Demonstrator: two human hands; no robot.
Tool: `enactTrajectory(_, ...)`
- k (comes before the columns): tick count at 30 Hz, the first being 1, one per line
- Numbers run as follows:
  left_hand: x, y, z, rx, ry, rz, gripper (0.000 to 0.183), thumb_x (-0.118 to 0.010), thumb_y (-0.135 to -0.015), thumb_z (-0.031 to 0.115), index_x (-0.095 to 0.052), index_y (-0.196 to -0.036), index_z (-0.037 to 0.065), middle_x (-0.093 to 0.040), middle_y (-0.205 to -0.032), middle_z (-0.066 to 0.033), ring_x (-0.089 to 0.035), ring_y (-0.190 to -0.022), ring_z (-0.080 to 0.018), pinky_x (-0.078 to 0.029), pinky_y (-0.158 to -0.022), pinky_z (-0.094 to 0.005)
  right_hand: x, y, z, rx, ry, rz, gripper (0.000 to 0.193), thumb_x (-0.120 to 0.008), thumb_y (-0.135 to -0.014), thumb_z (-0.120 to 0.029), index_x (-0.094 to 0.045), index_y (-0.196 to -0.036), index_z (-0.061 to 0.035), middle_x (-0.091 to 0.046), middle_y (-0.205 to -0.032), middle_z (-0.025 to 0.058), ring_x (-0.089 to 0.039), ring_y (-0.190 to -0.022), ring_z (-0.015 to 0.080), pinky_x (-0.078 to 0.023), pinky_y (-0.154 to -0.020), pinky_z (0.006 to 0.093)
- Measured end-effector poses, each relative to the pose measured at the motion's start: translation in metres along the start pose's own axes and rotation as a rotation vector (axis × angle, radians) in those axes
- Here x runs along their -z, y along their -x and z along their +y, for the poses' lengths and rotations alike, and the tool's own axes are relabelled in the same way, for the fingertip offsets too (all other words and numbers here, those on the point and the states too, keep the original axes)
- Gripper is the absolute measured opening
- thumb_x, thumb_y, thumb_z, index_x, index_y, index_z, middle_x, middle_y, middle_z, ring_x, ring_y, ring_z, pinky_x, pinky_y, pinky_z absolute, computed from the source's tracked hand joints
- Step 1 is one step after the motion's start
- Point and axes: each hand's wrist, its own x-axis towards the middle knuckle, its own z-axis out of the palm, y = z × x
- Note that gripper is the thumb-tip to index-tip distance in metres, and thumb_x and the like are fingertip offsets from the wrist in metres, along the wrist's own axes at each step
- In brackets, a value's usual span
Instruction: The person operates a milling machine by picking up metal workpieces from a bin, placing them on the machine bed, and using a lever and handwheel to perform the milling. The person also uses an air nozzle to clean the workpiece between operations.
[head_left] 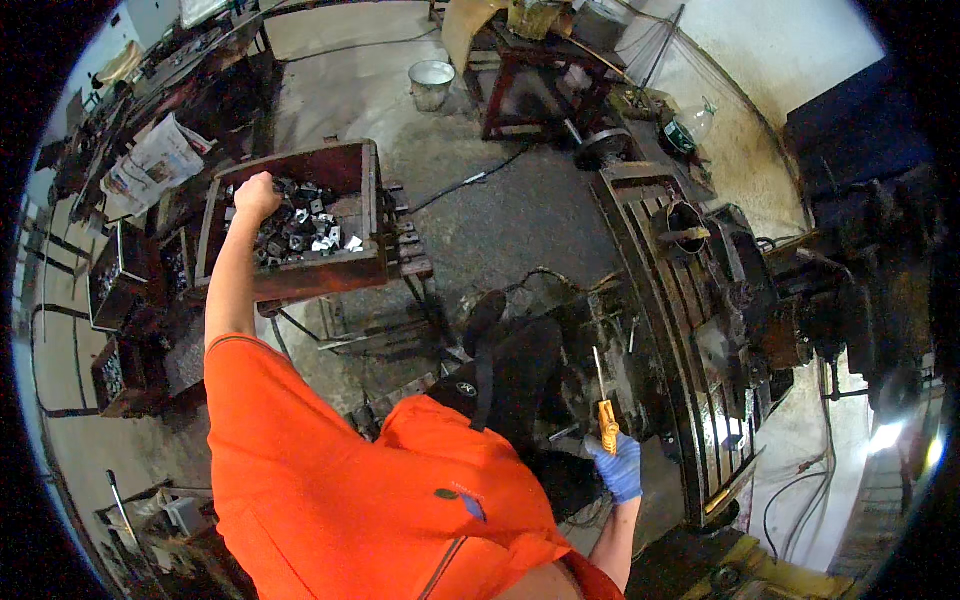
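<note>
My bare left hand is over the left part of a reddish wooden box. Its fingers look curled closed, and whatever they may hold is hidden. Beneath and beside it, small dark and shiny metal parts lie heaped in the box. In a blue glove, my right hand is closed round the yellow-orange handle of a screwdriver. The screwdriver's thin metal shaft points up and away from me, left of the machine table's near end.
A long slotted machine table runs along my right, with dark machinery beyond it. Left of the box stand smaller bins of parts and a newspaper. A metal bucket and a dark red stand are farther off.
</note>
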Motion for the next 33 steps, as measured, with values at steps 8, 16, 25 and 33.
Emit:
enactTrajectory(8, 0.026, 0.023, 0.018, 0.084, 1.325, 0.105, 0.052, -0.069, -0.072, 0.021, -0.052, -0.113, -0.006, -0.063, -0.094, -0.0132, -0.062, -0.07, -0.0164, -0.048, -0.064, -0.0265, -0.001, 0.008, 0.006, -0.015, -0.052, 0.015, 0.024, -0.071, -0.071, -0.021, -0.06, -0.078, -0.001, -0.058, -0.063, 0.0009, -0.048, -0.056, 0.0105, -0.042, -0.054, 0.0274)
enactTrajectory(16, 0.071, 0.12, 0.236, -0.158, 2.032, -0.466, 0.065, -0.074, -0.063, 0.01, -0.043, -0.117, -0.012, -0.059, -0.096, -0.0161, -0.059, -0.083, -0.021, -0.045, -0.076, -0.031, 0.0, 0.003, 0.002, 0.101, -0.024, 0.005, 0.022, -0.07, -0.072, -0.021, -0.057, -0.068, -0.0031, -0.05, -0.058, -0.0034, -0.041, -0.053, 0.0058, -0.034, -0.048, 0.0248)
enactTrajectory(25, 0.056, 0.216, 0.376, -0.338, 2.426, -1.433, 0.034, -0.061, -0.078, 0.007, -0.044, -0.106, -0.003, -0.054, -0.1, -0.0142, -0.056, -0.092, -0.0276, -0.047, -0.082, -0.0527, 0.011, 0.03, -0.034, 0.0, -0.054, 0.081, 0.022, -0.071, -0.073, -0.017, -0.057, -0.078, -0.0015, -0.049, -0.06, -0.0049, -0.04, -0.055, 0.0044, -0.035, -0.047, 0.0233)
enactTrajectory(33, 0.073, 0.212, 0.4, -0.456, 2.216, -1.409, 0.017, -0.056, -0.083, 0.011, -0.046, -0.095, 0.003, -0.057, -0.082, -0.0094, -0.063, -0.07, -0.0252, -0.052, -0.073, -0.044, 0.038, 0.018, -0.045, -0.016, 0.194, 0.092, 0.036, -0.064, -0.071, -0.038, -0.062, -0.092, -0.0096, -0.062, -0.078, 0.0154, -0.061, -0.071, 0.0295, -0.046, -0.061, 0.0358)
